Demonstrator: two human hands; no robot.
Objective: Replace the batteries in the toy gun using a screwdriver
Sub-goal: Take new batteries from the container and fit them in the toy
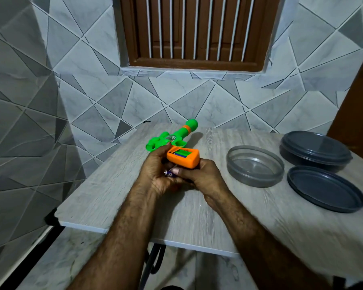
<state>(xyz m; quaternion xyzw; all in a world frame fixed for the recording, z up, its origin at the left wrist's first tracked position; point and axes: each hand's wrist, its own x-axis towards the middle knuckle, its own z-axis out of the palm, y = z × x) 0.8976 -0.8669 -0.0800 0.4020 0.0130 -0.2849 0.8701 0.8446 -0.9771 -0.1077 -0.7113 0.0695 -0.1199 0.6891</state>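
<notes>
Compartment on the toy gun grip open, cell seated inside. Left hand wraps the gun body, right hand clamps the grip end; loose battery wedged between both hands. Probably mid-swap: closing and screwing remain. Screwdriver not visible.

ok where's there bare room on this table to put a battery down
Bare tabletop runs left of the toy gun to the table's left edge, and along the near edge. A smaller gap lies between toy gun and bowl. The right side is crowded: clear bowl, dark lid and lidded container sit close together.
</notes>
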